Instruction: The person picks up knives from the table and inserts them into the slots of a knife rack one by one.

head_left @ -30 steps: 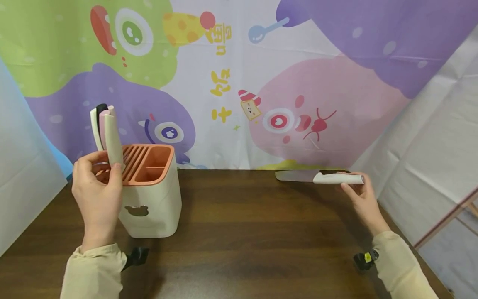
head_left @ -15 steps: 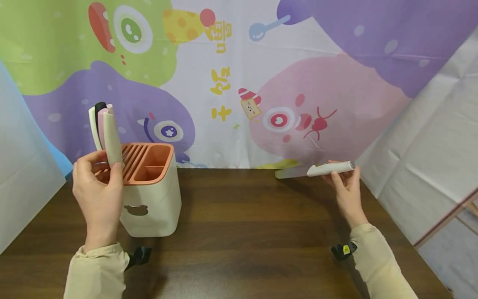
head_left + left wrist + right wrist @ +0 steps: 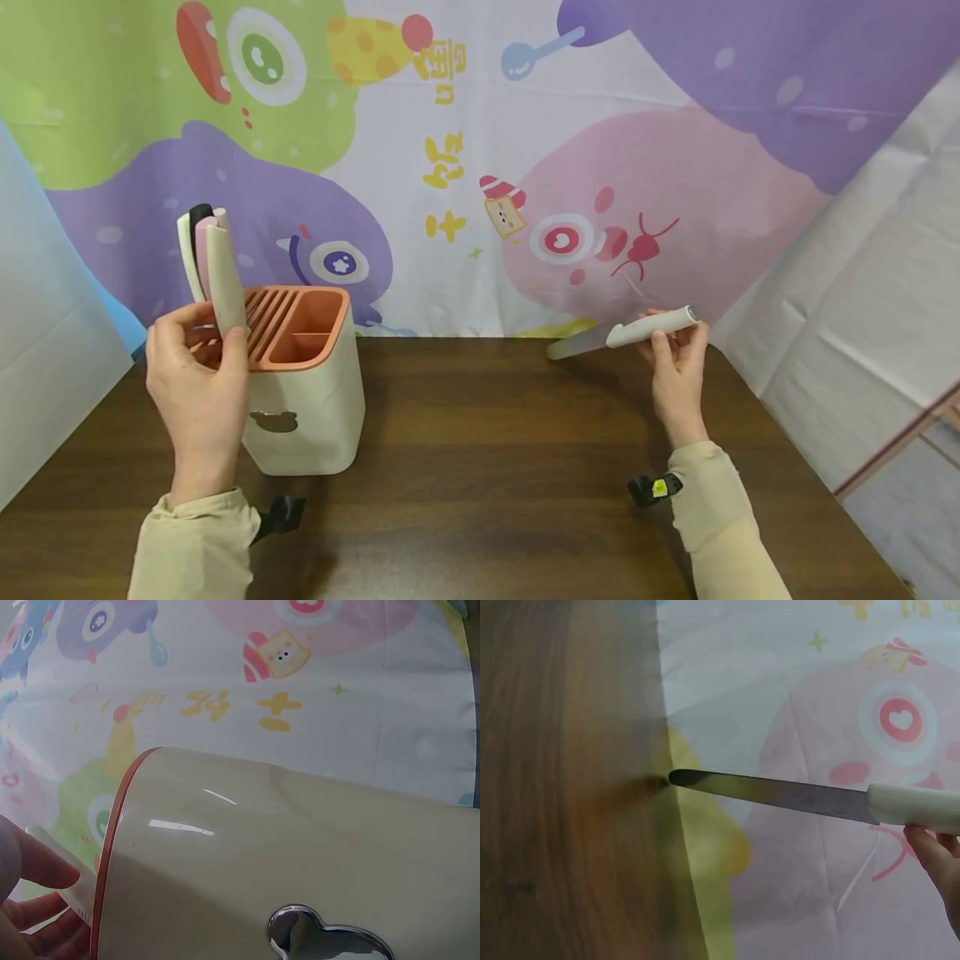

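Observation:
On the left stands a cream knife block (image 3: 315, 425) with an orange slotted top and a shiny bear-shaped badge. My left hand (image 3: 197, 392) pinches a white-handled knife (image 3: 228, 279) at the base of its handle, above the slots; its blade is hidden. Behind it rise black (image 3: 201, 218), pink and white handles. At right, my right hand (image 3: 678, 375) grips another knife (image 3: 648, 327) by its white handle. That knife's long, round-tipped blade (image 3: 780, 795) slants down to the left, close to the table's back edge.
The brown wooden table (image 3: 480, 467) runs back to a cartoon-printed cloth (image 3: 480, 292). Two open orange compartments (image 3: 318, 315) lie on the right of the block's top. White cloth (image 3: 885, 267) hangs along the right side.
My right hand has moved left with its knife, and the handle end has tilted upward. My left hand stays at the block, holding the same handle.

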Action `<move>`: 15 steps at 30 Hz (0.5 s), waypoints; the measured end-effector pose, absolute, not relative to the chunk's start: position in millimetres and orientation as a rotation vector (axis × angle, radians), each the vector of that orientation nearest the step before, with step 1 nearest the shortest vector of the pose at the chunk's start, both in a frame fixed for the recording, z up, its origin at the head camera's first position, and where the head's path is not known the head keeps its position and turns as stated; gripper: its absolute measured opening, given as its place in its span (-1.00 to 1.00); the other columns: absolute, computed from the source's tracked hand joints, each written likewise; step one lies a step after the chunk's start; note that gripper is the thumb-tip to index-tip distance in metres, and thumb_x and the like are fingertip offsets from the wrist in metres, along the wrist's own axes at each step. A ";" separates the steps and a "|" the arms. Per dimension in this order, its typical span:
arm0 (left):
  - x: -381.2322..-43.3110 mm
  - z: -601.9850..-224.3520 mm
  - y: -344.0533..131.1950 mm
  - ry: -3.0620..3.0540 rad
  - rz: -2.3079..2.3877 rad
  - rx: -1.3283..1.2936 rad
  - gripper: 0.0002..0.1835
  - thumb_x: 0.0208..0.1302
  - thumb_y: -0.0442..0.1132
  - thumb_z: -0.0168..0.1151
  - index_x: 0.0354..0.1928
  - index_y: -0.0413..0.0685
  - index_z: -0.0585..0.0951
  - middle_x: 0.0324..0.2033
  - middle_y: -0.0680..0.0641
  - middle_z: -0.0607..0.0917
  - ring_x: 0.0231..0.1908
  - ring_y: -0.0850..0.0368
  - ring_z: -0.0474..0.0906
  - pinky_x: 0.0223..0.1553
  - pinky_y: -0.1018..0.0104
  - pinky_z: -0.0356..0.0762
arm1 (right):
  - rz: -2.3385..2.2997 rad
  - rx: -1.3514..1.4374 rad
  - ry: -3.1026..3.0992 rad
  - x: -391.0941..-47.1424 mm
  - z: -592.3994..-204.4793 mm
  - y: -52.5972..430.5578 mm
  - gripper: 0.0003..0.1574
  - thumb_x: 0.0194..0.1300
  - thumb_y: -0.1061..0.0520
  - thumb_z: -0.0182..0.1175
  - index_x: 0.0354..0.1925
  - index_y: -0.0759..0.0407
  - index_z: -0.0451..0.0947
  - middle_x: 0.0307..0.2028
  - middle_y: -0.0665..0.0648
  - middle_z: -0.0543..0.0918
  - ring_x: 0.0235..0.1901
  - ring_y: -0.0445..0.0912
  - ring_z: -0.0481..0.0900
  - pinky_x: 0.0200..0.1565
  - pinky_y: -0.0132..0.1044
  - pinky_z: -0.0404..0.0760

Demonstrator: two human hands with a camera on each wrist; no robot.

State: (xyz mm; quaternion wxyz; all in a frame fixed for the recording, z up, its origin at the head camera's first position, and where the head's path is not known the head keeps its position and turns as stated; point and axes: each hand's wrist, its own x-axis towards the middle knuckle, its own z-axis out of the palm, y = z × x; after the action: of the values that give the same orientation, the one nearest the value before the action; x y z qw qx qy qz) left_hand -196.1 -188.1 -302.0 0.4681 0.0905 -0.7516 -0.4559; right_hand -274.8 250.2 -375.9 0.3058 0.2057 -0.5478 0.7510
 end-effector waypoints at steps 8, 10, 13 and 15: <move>-196.0 -302.2 -186.9 -1.846 -1.119 0.223 -0.67 0.14 -0.36 0.16 -0.03 -0.28 0.49 -0.31 0.41 0.29 -0.28 0.47 0.39 -0.28 0.65 0.41 | 2.047 0.564 -1.358 -273.9 -368.5 234.9 -0.66 0.33 0.35 -0.14 0.06 0.21 0.13 -0.03 0.25 0.41 0.00 0.03 0.49 -0.09 -0.28 0.58; -196.4 -302.7 -186.2 -1.826 -1.122 0.230 -0.69 0.14 -0.36 0.15 -0.04 -0.26 0.50 -0.31 0.40 0.30 -0.28 0.46 0.40 -0.28 0.66 0.41 | 2.062 0.579 -1.328 -272.8 -365.7 230.6 -0.65 0.32 0.36 -0.13 0.06 0.23 0.13 -0.03 0.25 0.42 -0.02 0.03 0.50 -0.10 -0.27 0.58; -196.9 -302.6 -184.7 -1.767 -1.128 0.243 -0.73 0.14 -0.38 0.13 -0.08 -0.22 0.54 -0.32 0.38 0.33 -0.30 0.45 0.42 -0.29 0.65 0.41 | 2.077 0.593 -1.302 -271.0 -361.5 225.1 -0.65 0.32 0.34 -0.11 0.06 0.23 0.14 -0.05 0.25 0.43 -0.05 0.03 0.52 -0.12 -0.27 0.59; -196.8 -301.7 -183.6 -1.728 -1.130 0.251 -0.75 0.14 -0.39 0.13 -0.10 -0.18 0.56 -0.33 0.36 0.35 -0.31 0.45 0.42 -0.30 0.65 0.41 | 2.087 0.604 -1.293 -269.4 -358.6 221.7 -0.64 0.32 0.34 -0.11 0.07 0.24 0.14 -0.06 0.26 0.43 -0.06 0.05 0.52 -0.14 -0.27 0.59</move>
State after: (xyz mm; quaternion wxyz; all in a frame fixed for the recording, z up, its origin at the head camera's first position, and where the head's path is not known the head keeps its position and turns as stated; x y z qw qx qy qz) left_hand -196.8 -183.6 -301.7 0.5062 0.1039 -0.7165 -0.4686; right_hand -269.4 221.7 -358.6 0.3018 0.2276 -0.4877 0.7869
